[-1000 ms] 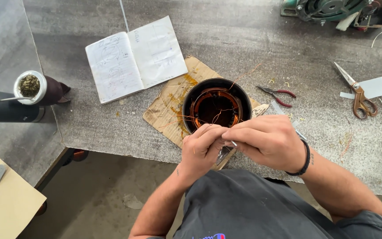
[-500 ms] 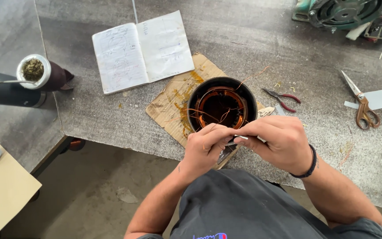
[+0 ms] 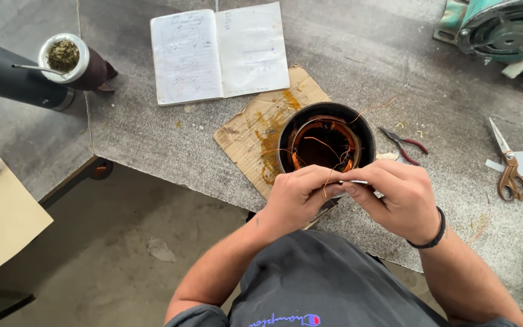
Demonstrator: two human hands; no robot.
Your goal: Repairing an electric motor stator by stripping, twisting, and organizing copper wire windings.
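Observation:
A dark round motor stator [image 3: 325,142] with copper windings inside stands on a stained piece of cardboard [image 3: 261,124] on the grey bench. Just in front of it my left hand [image 3: 301,197] pinches a thin copper wire [image 3: 328,175] that rises from the windings. My right hand [image 3: 398,197] meets it fingertip to fingertip and holds a thin white sleeve [image 3: 358,182] at the wire's end. Another loose copper strand [image 3: 375,108] sticks out past the stator's far rim.
An open notebook [image 3: 219,51] lies behind the cardboard. Red-handled pliers [image 3: 404,144] and scissors [image 3: 506,166] lie to the right, a green motor housing [image 3: 503,27] at far right. A cup of herbs with a metal straw [image 3: 68,57] and a dark flask [image 3: 13,75] stand left.
The view has shifted slightly, so everything sits lower and to the right. Both hands stay together in front of the stator, working the wire between the fingertips.

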